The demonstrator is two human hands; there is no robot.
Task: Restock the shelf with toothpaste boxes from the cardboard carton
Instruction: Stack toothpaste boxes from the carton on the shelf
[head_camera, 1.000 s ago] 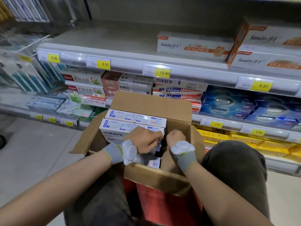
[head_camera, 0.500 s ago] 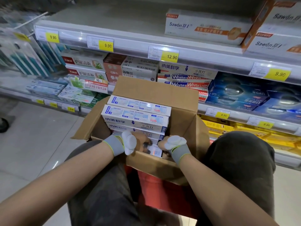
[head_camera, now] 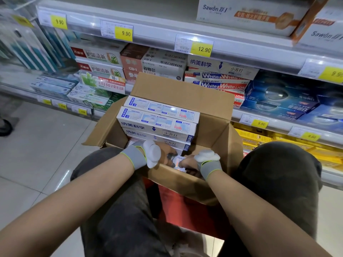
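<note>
An open cardboard carton [head_camera: 182, 88] sits between my knees, in front of the shelf [head_camera: 163, 37]. White and blue toothpaste boxes [head_camera: 157, 119] are stacked in its far half. My left hand [head_camera: 165, 152] and my right hand [head_camera: 186, 163] reach down inside the near wall, fingers curled. Between them they hold a small white toothpaste box [head_camera: 179, 160] low in the carton. Most of that box and my fingertips are hidden. A matching white box [head_camera: 220, 66] lies on the middle shelf behind the carton.
The carton rests on something red [head_camera: 178, 206] between my legs. White and orange Sawon boxes [head_camera: 241, 15] lie on the top shelf, blue boxes [head_camera: 278, 101] at the right. Tiled floor [head_camera: 40, 149] stretches to the left, where a shoe [head_camera: 5, 127] shows at the edge.
Both hands have sunk lower into the carton, toward its near wall, and closed in on the small box. The view has drawn closer to the shelf.
</note>
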